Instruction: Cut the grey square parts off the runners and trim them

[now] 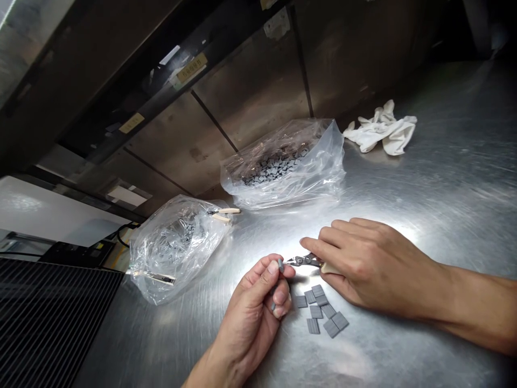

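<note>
Between thumb and forefinger, my left hand [258, 307] pinches a small grey piece [280, 264]. More grey shows under its curled fingers, partly hidden. My right hand [363, 261] is wrapped round cutting pliers [305, 261] with cream handles, their dark jaws pointing left at the pinched piece. Whether the tips touch it I cannot tell. Just below the pliers, several flat, square grey ribbed pieces [316, 311] lie loosely on the metal table [388, 355], some overlapping.
A clear plastic bag [319, 178] full of grey pieces stands at the back. Left of it, another clear bag [161, 253] holds some grey pieces, with cream-handled pliers [222, 214] and a cutter-like tool [161, 278] on it. Crumpled white gloves [383, 129] lie back right. A black grille [48, 318] borders the left.
</note>
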`<action>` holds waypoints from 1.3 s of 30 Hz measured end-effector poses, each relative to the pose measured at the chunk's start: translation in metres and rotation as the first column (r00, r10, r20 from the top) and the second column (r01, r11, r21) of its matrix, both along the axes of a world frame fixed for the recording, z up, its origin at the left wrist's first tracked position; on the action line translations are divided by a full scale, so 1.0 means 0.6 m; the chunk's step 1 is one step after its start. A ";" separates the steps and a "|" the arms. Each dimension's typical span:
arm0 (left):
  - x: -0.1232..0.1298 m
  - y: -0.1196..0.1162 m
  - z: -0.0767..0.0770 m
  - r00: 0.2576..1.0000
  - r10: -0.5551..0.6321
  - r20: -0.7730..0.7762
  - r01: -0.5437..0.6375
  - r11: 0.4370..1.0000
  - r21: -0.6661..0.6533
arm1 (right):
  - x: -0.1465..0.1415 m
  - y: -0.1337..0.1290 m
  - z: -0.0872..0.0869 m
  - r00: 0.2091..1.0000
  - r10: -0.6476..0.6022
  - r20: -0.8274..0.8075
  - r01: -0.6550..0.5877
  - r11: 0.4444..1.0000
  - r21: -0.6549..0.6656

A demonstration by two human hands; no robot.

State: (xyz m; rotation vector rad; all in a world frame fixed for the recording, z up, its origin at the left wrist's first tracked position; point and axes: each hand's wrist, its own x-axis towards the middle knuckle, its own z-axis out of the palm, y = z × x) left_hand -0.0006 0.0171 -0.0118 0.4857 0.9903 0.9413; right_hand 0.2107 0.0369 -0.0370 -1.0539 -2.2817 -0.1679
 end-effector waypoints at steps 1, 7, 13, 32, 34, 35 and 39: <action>0.000 0.000 0.000 1.000 0.000 0.002 0.000 1.000 0.001 | -0.001 -0.001 0.000 1.000 0.002 0.002 -0.002 1.000 -0.001; 0.000 -0.003 -0.002 0.999 0.041 -0.019 -0.041 0.999 -0.018 | 0.000 -0.002 -0.003 1.000 0.002 0.005 -0.002 1.000 0.003; 0.002 -0.001 0.001 1.000 -0.001 -0.010 0.001 1.000 -0.006 | 0.003 0.002 -0.002 1.000 -0.007 0.017 0.007 1.000 0.014; -0.005 -0.005 0.003 0.991 -0.090 -0.097 0.092 0.996 0.016 | -0.004 -0.001 0.010 0.997 -0.017 0.075 0.002 0.983 0.184; -0.005 -0.006 0.003 0.990 -0.093 -0.106 0.095 0.995 0.012 | -0.004 -0.001 0.009 0.997 -0.014 0.073 0.000 0.983 0.182; -0.005 -0.005 0.003 0.989 -0.096 -0.109 0.097 0.995 0.011 | -0.005 -0.001 0.009 0.997 -0.012 0.072 -0.001 0.984 0.180; -0.005 -0.004 0.004 0.985 -0.112 -0.128 0.114 0.993 0.012 | -0.005 -0.001 0.006 0.998 -0.004 0.069 -0.008 0.984 0.180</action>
